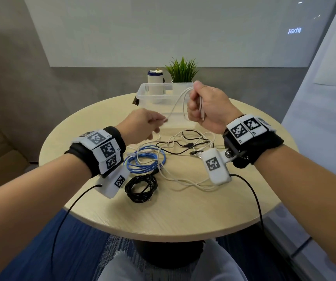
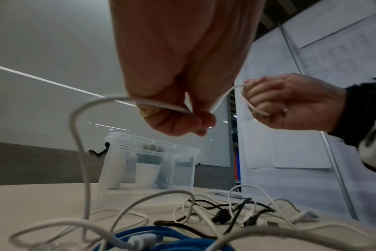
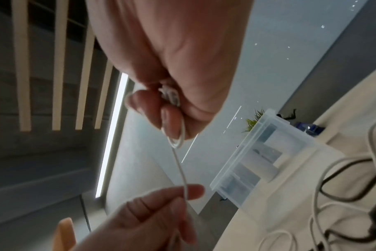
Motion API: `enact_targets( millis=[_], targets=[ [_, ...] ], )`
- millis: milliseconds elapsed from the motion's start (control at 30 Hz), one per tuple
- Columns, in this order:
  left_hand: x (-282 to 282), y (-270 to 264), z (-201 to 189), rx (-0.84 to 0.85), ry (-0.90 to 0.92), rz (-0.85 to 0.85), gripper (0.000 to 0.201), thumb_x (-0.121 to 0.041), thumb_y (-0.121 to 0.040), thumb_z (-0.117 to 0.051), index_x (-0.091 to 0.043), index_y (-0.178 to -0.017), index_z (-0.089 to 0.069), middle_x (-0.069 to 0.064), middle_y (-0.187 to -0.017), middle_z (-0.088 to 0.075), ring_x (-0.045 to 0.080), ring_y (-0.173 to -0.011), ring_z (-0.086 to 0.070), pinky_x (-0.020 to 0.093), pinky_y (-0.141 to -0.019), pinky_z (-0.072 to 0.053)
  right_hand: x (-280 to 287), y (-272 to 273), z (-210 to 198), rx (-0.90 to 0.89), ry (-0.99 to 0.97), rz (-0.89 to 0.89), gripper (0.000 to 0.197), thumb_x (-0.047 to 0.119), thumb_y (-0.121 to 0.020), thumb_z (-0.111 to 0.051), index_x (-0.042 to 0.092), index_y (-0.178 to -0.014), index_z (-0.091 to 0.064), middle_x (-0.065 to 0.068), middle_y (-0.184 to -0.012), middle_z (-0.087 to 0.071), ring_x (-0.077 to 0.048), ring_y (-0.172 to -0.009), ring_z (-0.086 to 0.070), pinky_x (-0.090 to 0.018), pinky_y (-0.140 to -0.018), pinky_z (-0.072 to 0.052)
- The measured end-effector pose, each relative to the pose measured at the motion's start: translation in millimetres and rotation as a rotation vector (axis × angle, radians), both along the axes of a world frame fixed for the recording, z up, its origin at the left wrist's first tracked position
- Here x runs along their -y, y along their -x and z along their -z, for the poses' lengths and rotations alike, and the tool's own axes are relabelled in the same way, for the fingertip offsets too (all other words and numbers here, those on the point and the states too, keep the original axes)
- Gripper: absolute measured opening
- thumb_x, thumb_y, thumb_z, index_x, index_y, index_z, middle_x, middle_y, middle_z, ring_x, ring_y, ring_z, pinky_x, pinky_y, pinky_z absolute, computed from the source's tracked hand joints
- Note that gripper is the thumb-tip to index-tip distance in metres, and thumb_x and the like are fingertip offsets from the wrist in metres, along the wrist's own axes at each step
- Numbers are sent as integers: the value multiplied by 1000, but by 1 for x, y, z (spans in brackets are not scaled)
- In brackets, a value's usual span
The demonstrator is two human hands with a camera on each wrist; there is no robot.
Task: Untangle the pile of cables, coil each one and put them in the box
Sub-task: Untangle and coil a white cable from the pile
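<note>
A thin white cable [image 1: 178, 102] hangs looped above the empty clear plastic box [image 1: 142, 92] at the surface's far edge; blue coiled cable [image 1: 144, 161], black coiled cable [image 1: 140, 187] and tangled white and black cables [image 1: 185, 142] lie mid-surface.

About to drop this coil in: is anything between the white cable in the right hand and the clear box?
Nothing visible blocks the way. The right hand holds the thin white cable just above the near edge of the clear plastic box, which is open-topped; the left hand pinches its trailing end.

Office meeting room: round wooden table [image 1: 163, 216], whiteboard wall [image 1: 142, 31], frosted glass partition [image 1: 325, 94], blue carpet [image 1: 31, 250], slatted ceiling with strip light [image 3: 112, 135], potted plant [image 1: 182, 70].
</note>
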State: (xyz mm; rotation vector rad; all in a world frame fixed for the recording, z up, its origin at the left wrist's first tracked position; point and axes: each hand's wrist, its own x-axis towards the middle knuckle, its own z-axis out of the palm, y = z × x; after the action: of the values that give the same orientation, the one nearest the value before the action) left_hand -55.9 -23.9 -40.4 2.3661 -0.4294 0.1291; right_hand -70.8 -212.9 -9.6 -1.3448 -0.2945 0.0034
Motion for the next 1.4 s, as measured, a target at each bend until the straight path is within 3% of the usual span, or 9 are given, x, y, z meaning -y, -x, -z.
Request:
enact_targets(
  millis=[100, 200, 333, 500, 667, 867, 1200, 1333, 1400],
  targets=[
    [6, 10, 2, -23, -228, 192, 25, -20, -97, -50, -20, -117, -66, -5, -76, -64, 1, -45, -52, 12, -52, -45, -6, 1, -1, -39, -213, -23, 40, 27, -105, -29, 8, -75, -48, -16, -86, -68, -24, -79, -69, -31, -68, -56],
    [9, 16, 1, -96, -336, 310, 24, -26, -96, -52, -24, -114, -67, -7, -72, -65, 6, -54, -56, 13, -64, -46, -8, -4, 5, -40, -200, 32, 33, 22, -104, -32, 6, -83, -52, -20, -116, -59, -33, -122, -53, -45, -107, -41],
    [5, 18, -8, -102, -382, 344, 20, -26, -93, -57, -22, -108, -70, -10, -66, -62, 3, -59, -51, 17, -67, -44, -6, -10, 17, 140, 393, 242, 29, 23, -101, -43, 14, -84, -65, 6, -93, -66, -23, -102, -61, -35, -95, -43],
    [-8, 6, -24, 167, -408, 116, 17, -25, -93, -57, -15, -100, -69, -6, -77, -60, 12, -72, -52, 21, -64, -34, -4, -7, 24, 189, 989, 151, 28, 20, -100, -38, 13, -87, -62, -5, -99, -68, -19, -94, -61, -32, -91, -45],
    [-14, -7, -25, 355, -230, -143, 17, -21, -95, -54, -10, -100, -66, 4, -88, -54, 18, -75, -48, 23, -67, -33, -6, -1, 26, 116, 933, -4, 40, 42, -101, -35, 17, -80, -60, 0, -66, -45, -14, -59, -42, -28, -64, -39],
    [-13, -10, -16, 60, 161, -134, 15, -9, -98, -44, -11, -87, -55, 7, -77, -59, 5, -49, -61, 12, -46, -48, -3, -2, 18, 97, 522, -37, 47, 35, -103, -32, 17, -61, -43, 8, -46, -33, -10, -42, -26, -26, -51, -26],
    [11, 13, 5, -339, -171, 255, 23, -5, -98, -31, -10, -106, -52, 8, -85, -53, 29, -74, -69, 34, -70, -59, -1, -3, 1, -83, -200, 13, 34, 25, -104, -31, 12, -81, -53, -4, -65, -60, -12, -48, -43, -22, -50, -31],
    [12, 15, 0, -346, -216, 307, 24, -7, -98, -37, -18, -106, -57, 5, -86, -54, 23, -83, -71, 34, -80, -58, 0, 0, 3, -91, -290, 57, 29, 16, -103, -35, 2, -92, -57, -20, -110, -62, -27, -100, -65, -32, -79, -56],
    [12, 18, -2, -377, -217, 342, 21, -8, -98, -40, -22, -103, -56, 6, -88, -54, 22, -86, -70, 35, -84, -57, -2, -3, 7, -83, -164, 98, 25, 12, -102, -37, 3, -94, -59, -24, -127, -54, -35, -127, -49, -45, -106, -41]
  ],
)
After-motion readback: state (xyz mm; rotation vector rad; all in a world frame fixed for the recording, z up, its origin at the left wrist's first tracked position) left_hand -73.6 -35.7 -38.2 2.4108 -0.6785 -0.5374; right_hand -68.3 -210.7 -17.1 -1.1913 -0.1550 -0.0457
